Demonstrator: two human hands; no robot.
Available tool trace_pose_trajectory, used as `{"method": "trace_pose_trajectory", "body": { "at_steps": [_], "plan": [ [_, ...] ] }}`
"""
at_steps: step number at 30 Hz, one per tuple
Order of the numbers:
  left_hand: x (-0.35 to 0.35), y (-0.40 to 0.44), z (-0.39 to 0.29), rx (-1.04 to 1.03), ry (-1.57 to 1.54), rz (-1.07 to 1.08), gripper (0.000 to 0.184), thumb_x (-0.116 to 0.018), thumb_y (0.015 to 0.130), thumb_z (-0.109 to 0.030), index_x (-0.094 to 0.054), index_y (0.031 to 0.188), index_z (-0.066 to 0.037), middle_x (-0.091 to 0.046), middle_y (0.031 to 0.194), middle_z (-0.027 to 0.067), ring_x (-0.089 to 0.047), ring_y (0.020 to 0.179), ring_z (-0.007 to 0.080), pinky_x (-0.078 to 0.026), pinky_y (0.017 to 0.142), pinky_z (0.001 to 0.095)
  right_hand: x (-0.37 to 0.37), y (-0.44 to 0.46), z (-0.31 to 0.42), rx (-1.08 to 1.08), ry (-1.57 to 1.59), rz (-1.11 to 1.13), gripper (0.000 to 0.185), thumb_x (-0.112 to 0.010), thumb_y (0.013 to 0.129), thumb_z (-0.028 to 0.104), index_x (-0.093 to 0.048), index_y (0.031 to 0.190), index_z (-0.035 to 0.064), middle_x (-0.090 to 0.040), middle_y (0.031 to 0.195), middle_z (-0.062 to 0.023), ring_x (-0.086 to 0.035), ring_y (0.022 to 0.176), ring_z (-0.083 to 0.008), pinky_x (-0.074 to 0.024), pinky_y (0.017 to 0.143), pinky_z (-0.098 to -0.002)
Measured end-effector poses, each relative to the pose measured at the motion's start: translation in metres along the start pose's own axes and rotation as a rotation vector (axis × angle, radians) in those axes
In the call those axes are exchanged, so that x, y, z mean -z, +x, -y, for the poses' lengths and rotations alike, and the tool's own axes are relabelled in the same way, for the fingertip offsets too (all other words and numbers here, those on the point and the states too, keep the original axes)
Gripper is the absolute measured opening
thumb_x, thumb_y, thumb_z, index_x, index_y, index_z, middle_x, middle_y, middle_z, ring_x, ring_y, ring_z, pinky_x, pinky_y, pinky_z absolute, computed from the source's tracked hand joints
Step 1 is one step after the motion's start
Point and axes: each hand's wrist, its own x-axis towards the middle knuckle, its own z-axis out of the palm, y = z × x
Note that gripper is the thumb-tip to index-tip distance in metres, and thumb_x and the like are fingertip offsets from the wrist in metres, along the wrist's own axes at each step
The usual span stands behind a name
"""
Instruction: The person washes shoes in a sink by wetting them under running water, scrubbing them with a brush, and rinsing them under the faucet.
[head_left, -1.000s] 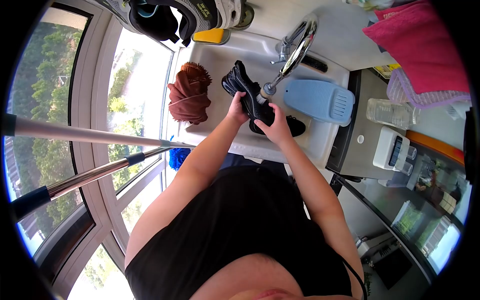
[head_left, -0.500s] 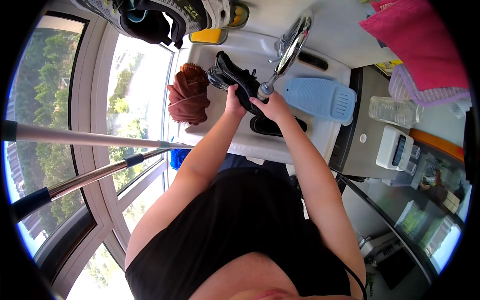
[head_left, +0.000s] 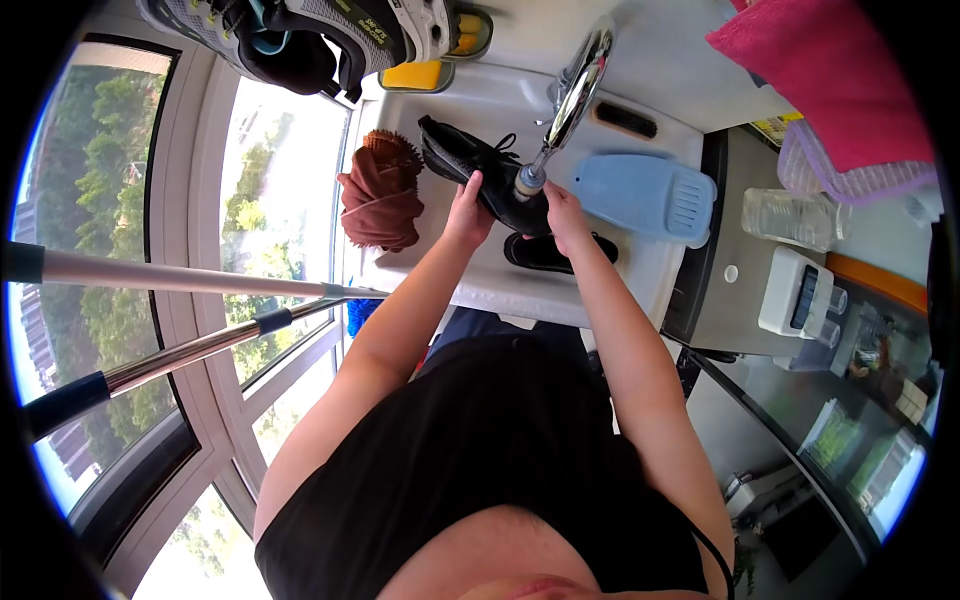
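Note:
A black laced shoe (head_left: 478, 170) is held over the white sink (head_left: 420, 275), under the chrome faucet (head_left: 575, 100), whose nozzle overlaps its front part. My left hand (head_left: 467, 212) grips the shoe's near side around its middle. On the other end, my right hand (head_left: 565, 215) is closed at the toe, its fingers partly hidden. A second black shoe (head_left: 540, 253) lies in the sink just below the held one. To the left is a bunched brown cloth (head_left: 382, 205); to the right, a blue washboard (head_left: 640, 197).
A dark brush (head_left: 625, 119) lies at the sink's back. Grey sneakers (head_left: 330, 40) and a yellow soap bar (head_left: 412, 76) stand at the back left. Two poles (head_left: 190, 273) cross from the left. A pink cloth (head_left: 820, 90) and clear jug (head_left: 787, 219) are at the right.
The held shoe has turned, its lace side now showing more and its heel further left. My right hand has moved from its upper side to the toe's right end.

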Motion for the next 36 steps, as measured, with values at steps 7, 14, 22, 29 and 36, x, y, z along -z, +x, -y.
{"method": "trace_pose_trajectory", "body": {
  "at_steps": [7, 14, 22, 29, 36],
  "plan": [
    [-0.018, -0.006, 0.003, -0.068, -0.127, -0.163, 0.048, -0.062, 0.097, -0.011, -0.04, 0.139, -0.016, -0.055, 0.137, 0.0079, -0.057, 0.125, 0.0282, -0.047, 0.105, 0.0503, 0.024, 0.008, -0.026, 0.285, -0.34, -0.174, 0.05, -0.05, 0.105, 0.034, -0.047, 0.144, 0.0032, -0.063, 0.122, -0.0152, -0.071, 0.09, -0.0248, -0.0601, 0.071, -0.0387],
    [-0.025, -0.002, -0.002, -0.191, -0.131, -0.126, 0.049, -0.063, 0.095, -0.007, -0.041, 0.138, -0.018, -0.055, 0.136, 0.0072, -0.055, 0.126, 0.028, -0.047, 0.105, 0.0485, 0.02, -0.017, -0.016, 0.03, -0.009, -0.067, 0.059, -0.053, 0.103, 0.023, -0.027, 0.153, 0.0016, -0.06, 0.121, -0.0184, -0.071, 0.091, -0.0279, -0.0597, 0.078, -0.0381],
    [-0.046, -0.011, -0.008, -0.243, -0.074, -0.069, 0.041, -0.061, 0.093, -0.001, -0.049, 0.131, -0.012, -0.06, 0.13, 0.007, -0.056, 0.124, 0.0265, -0.046, 0.106, 0.0452, 0.007, -0.019, -0.007, 0.028, 0.173, 0.004, 0.032, -0.045, 0.106, 0.019, -0.048, 0.13, -0.001, -0.065, 0.112, -0.0192, -0.071, 0.092, -0.0314, -0.0591, 0.083, -0.042],
    [-0.044, -0.014, -0.021, -0.325, -0.012, -0.033, 0.043, -0.06, 0.092, 0.003, -0.049, 0.132, -0.012, -0.06, 0.13, 0.0073, -0.058, 0.122, 0.0257, -0.047, 0.106, 0.0426, 0.001, -0.009, -0.019, -0.034, 0.295, 0.072, 0.029, -0.044, 0.106, 0.02, -0.05, 0.125, -0.0012, -0.064, 0.113, -0.0204, -0.069, 0.096, -0.0345, -0.0582, 0.086, -0.0459],
    [-0.041, -0.025, -0.019, -0.202, -0.073, -0.054, 0.04, -0.061, 0.094, -0.003, -0.049, 0.132, -0.011, -0.061, 0.129, 0.0066, -0.058, 0.122, 0.0256, -0.047, 0.105, 0.0461, -0.01, -0.018, -0.005, -0.001, 0.46, 0.133, 0.03, -0.048, 0.103, 0.014, -0.048, 0.127, -0.0041, -0.059, 0.124, -0.0209, -0.067, 0.102, -0.0386, -0.0596, 0.086, -0.0533]
  ]
}}
